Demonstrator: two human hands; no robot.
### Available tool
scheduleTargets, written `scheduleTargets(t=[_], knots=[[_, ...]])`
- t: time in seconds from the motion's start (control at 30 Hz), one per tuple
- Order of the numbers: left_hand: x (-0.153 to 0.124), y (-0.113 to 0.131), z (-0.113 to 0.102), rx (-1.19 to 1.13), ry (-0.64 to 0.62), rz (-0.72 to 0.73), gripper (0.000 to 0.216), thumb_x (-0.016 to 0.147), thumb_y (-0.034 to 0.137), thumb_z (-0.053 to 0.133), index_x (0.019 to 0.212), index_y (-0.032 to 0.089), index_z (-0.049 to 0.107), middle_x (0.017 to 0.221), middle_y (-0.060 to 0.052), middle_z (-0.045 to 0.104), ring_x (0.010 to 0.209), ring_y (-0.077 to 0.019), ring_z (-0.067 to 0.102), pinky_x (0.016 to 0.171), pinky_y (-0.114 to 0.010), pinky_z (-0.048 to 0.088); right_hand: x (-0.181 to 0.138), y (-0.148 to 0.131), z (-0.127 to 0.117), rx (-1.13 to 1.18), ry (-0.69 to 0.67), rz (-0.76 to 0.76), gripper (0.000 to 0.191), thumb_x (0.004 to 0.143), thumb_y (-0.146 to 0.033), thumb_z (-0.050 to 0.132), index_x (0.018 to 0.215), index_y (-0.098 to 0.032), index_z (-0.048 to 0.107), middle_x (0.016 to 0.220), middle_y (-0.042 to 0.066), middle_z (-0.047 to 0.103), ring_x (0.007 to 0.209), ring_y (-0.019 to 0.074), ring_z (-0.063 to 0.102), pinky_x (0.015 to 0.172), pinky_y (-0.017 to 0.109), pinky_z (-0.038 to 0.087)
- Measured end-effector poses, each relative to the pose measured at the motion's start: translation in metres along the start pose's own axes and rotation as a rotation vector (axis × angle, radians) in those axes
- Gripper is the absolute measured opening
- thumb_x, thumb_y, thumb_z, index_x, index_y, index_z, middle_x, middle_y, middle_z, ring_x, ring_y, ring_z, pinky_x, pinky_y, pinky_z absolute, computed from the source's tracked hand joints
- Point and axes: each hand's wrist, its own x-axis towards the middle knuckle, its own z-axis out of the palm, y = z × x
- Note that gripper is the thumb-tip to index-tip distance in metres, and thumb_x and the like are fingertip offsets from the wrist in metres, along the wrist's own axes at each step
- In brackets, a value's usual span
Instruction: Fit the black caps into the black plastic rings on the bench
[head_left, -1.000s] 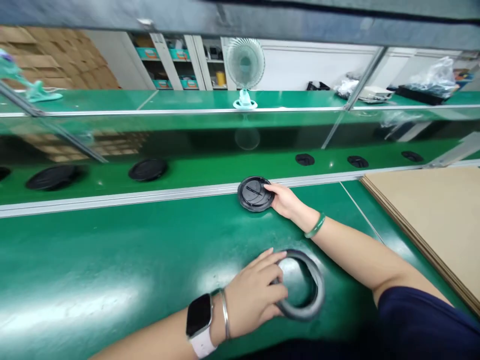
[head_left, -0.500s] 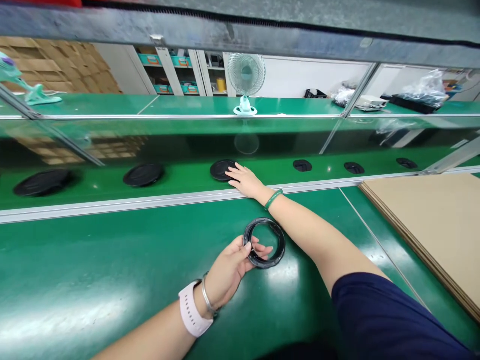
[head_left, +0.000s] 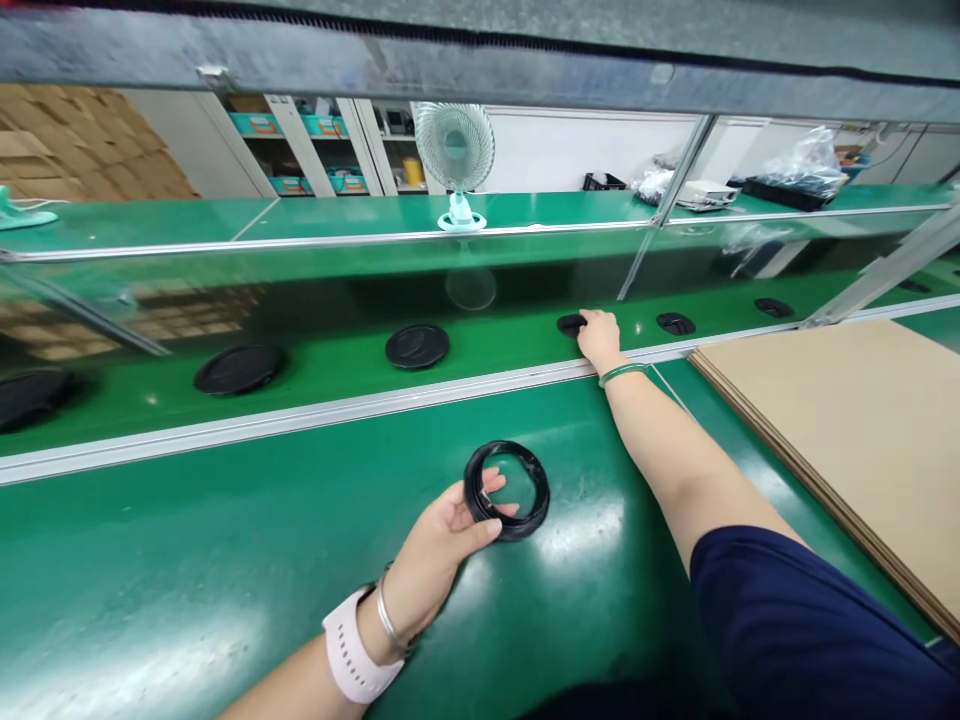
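My left hand (head_left: 439, 545) grips a black plastic ring (head_left: 470, 497), its fingers showing through the open middle. The ring is held up over the green bench, tilted toward me. My right hand (head_left: 600, 335) reaches across the metal rail, its fingers closed at a small black round part (head_left: 569, 326) on the green belt; the fingers hide the right side of that part. To its left lies a larger black disc (head_left: 417, 346), apart from the hand. Another small black round part (head_left: 676, 324) is just to the right.
Further black discs (head_left: 240, 370) lie along the belt (head_left: 345, 372) at left, with one more small part (head_left: 773, 307) at right. A metal rail (head_left: 360, 408) edges the bench (head_left: 225, 540). Stacked cardboard sheets (head_left: 840, 400) lie at right. Behind stands a fan (head_left: 455, 150).
My right hand has left the larger disc and moved right to a small round part. My left hand still holds the ring, its thumb now lower on it. The view has shifted right.
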Motion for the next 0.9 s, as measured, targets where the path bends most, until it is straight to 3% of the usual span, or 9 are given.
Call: scheduleTargets(t=[0.1,0.2,0.3,0.37,0.43,0.53,0.67,0.8,0.9], knots=[[0.001,0.005,-0.005,-0.045,-0.005,-0.078,0.044,0.078,0.035,0.082,0.115,0.014,0.073,0.116,-0.011,0.072,0.092,-0.0162,0.070,0.084,-0.024,0.055,0.010,0.018,0.000,-0.006,-0.059,0.027,0.028,0.090,-0.016,0.058,0.111,-0.014,0.077,0.114,0.014,0.067,0.113,0.0324,0.051,0.101,0.046,0.040],[0.002,0.010,-0.012,-0.142,-0.036,-0.090,0.042,0.084,0.047,0.073,0.105,0.011,0.077,0.097,-0.012,0.076,0.077,-0.0141,0.069,0.075,-0.024,0.056,0.017,0.022,0.003,0.026,-0.081,0.014,0.019,0.088,-0.023,0.068,0.103,-0.021,0.079,0.111,0.009,0.068,0.112,0.0301,0.049,0.100,0.043,0.039],[0.001,0.010,-0.015,-0.167,-0.169,0.002,0.051,0.075,0.041,0.083,0.119,0.018,0.072,0.114,-0.012,0.074,0.107,-0.0240,0.069,0.100,-0.033,0.051,0.022,0.022,0.005,0.085,-0.084,-0.012,0.011,0.083,-0.023,0.075,0.094,-0.023,0.080,0.106,0.006,0.069,0.109,0.0275,0.050,0.099,0.040,0.038],[0.001,0.008,-0.015,-0.085,-0.278,0.025,0.080,0.064,0.024,0.091,0.138,0.027,0.058,0.127,-0.010,0.069,0.123,-0.0271,0.062,0.113,-0.038,0.041,0.023,0.021,0.005,0.134,-0.080,-0.032,0.007,0.080,-0.021,0.078,0.087,-0.021,0.080,0.100,0.005,0.070,0.105,0.0255,0.052,0.098,0.039,0.039],[0.002,0.005,-0.014,0.003,-0.337,-0.029,0.094,0.061,0.015,0.092,0.144,0.030,0.050,0.125,-0.009,0.069,0.122,-0.0270,0.063,0.112,-0.040,0.041,0.023,0.019,0.004,0.183,-0.062,-0.037,0.003,0.079,-0.020,0.078,0.081,-0.019,0.078,0.094,0.006,0.070,0.099,0.0240,0.055,0.096,0.038,0.042],[0.004,0.003,-0.014,0.008,-0.269,-0.089,0.069,0.068,0.025,0.090,0.130,0.022,0.060,0.117,-0.012,0.071,0.107,-0.0285,0.070,0.097,-0.041,0.052,0.017,0.010,0.002,0.254,-0.003,-0.017,0.011,0.081,-0.025,0.076,0.079,-0.014,0.076,0.092,0.008,0.068,0.090,0.0227,0.059,0.090,0.038,0.046],[0.005,0.007,-0.013,-0.113,-0.134,-0.055,0.054,0.072,0.041,0.086,0.115,0.016,0.065,0.106,-0.012,0.073,0.099,-0.0275,0.072,0.092,-0.040,0.054,-0.015,-0.011,-0.003,0.351,0.027,-0.029,0.017,0.088,-0.027,0.068,0.089,-0.010,0.074,0.093,0.010,0.067,0.080,0.0199,0.062,0.078,0.034,0.051],[0.005,0.009,-0.009,-0.131,-0.183,0.028,0.088,0.064,0.017,0.091,0.139,0.029,0.046,0.140,-0.010,0.060,0.130,-0.0282,0.058,0.111,-0.040,0.042,-0.071,-0.037,-0.016,0.407,-0.061,-0.150,0.015,0.092,-0.024,0.064,0.093,-0.012,0.073,0.087,0.007,0.068,0.075,0.0189,0.062,0.070,0.031,0.051],[0.006,0.006,-0.008,-0.042,-0.167,0.089,0.086,0.072,0.019,0.086,0.143,0.030,0.039,0.137,-0.010,0.060,0.125,-0.0283,0.061,0.109,-0.043,0.044,-0.106,-0.059,-0.027,0.391,-0.186,-0.341,0.003,0.085,-0.018,0.076,0.083,-0.017,0.075,0.084,0.005,0.068,0.083,0.0202,0.061,0.080,0.032,0.049]])
